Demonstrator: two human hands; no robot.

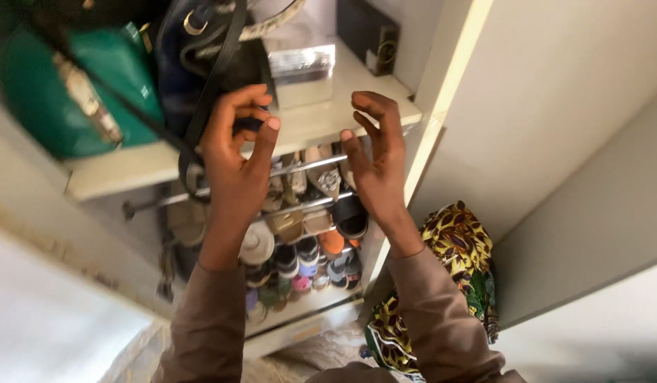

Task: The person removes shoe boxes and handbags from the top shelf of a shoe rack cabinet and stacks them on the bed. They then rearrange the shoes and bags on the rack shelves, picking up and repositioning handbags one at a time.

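Overhead, head view: both bare hands are raised in front of a pale wardrobe shelf (321,124), which serves as the landmark. The left hand (236,152) is at the shelf's front edge, its fingers curled toward a dark bag (201,50) and the black strap (208,99) that hangs from it over the edge; thumb and fingers stand apart, and whether they touch the strap cannot be told. The right hand (377,159) is held open just right of it, palm turned inward, fingers spread and empty, level with the shelf edge. The dark bag stands on the shelf, glossy, with a gold ring fitting near its top. A green bag (80,92) with a pale trim lies on the shelf to its left. A silvery box (300,71) sits on the shelf behind the hands, and a dark box (367,35) stands farther back on the right. Below the shelf, metal rails (307,167) carry rows of shoes (307,248) of many colours. A yellow patterned cloth (460,248) lies below and right of the shelf, beside the wardrobe's side panel.
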